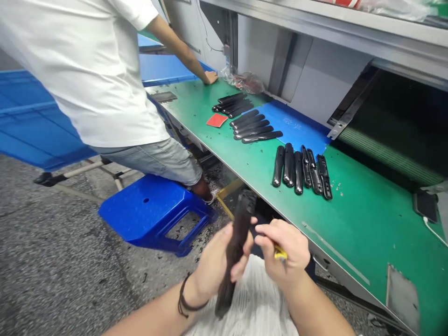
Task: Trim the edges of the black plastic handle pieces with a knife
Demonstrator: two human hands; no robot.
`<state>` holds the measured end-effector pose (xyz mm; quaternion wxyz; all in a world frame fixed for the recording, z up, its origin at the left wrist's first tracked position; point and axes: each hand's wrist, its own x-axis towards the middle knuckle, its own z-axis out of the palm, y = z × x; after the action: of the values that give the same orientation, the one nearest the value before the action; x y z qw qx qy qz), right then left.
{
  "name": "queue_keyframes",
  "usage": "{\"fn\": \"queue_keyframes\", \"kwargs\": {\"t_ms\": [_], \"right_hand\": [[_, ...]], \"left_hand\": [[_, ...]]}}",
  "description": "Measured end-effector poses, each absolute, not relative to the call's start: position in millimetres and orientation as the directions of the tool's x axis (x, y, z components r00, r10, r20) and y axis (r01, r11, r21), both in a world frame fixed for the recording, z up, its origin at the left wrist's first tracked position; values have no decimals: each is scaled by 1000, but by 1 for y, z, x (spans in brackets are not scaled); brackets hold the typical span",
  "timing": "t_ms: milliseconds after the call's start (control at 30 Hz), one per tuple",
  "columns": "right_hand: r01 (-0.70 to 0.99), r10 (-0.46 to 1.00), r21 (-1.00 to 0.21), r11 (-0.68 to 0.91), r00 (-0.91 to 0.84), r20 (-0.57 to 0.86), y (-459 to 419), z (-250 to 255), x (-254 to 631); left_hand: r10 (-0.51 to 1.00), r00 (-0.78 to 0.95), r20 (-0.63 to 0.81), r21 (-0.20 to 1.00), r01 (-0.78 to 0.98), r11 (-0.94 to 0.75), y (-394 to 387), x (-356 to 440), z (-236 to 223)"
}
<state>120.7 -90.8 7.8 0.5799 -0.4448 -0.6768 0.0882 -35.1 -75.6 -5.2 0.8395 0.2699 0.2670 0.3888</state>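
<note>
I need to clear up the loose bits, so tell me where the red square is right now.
In the head view, the red square lies on the green bench, beside the front left end of the middle black group.

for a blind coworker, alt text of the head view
A left hand grips a long black part while the right hand holds a small yellow tool; beyond, more black parts lie on a green workbench beside a person in white.

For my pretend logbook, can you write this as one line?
left hand: grips dark part | right hand: holds yellow item | green bench: black pieces, red square
</note>
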Motion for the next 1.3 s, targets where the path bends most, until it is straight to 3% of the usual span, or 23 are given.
{"fn": "queue_keyframes", "kwargs": {"t_ms": [100, 200, 267, 333, 467, 567, 733, 933, 1033, 1167, 1300], "right_hand": [[638, 708, -503, 583, -95, 700, -74, -9, 120], [678, 815, -599, 427, -2, 579, -65, -30, 114], [553, 813, -644, 528, -111, 572, -72, -38, 108], [451, 734, -589, 670, -289, 614, -84, -39, 105], [524, 658, -437, 731, -372, 655, -105, -36, 105], [544, 658, -415, 729, -391, 643, -110, -34, 110], [436, 734, -597, 673, -295, 612, -111, -23, 123], [573, 857, -687, 447, -54, 512, -85, -3, 129], [448, 885, -781, 436, -55, 462, -75, 3, 122], [267, 952, -914, 306, -92, 292, -70, 6, 108], [17, 997, -997, 77, 17, 78, -71, 4, 101]], "left_hand": [[884, 360, -299, 581, -667, 467, -48, -52, -1], [903, 218, -370, 523, -755, 396, -19, -65, 2], [898, 179, -401, 485, -790, 374, -7, -65, 0], [899, 171, -403, 465, -808, 362, -3, -58, -2], [910, 167, -379, 471, -811, 345, -7, -36, -3], [920, 185, -344, 497, -796, 346, -12, -27, 0], [937, 278, -210, 569, -745, 349, -16, -28, 3], [968, 221, -115, 694, -680, 238, -27, -23, 1], [985, 169, -31, 786, -604, 129, -31, -20, -2], [989, 108, 99, 873, -487, -34, -37, -17, -7], [984, 156, 85, 855, -519, 9, -41, -13, -9]]}}
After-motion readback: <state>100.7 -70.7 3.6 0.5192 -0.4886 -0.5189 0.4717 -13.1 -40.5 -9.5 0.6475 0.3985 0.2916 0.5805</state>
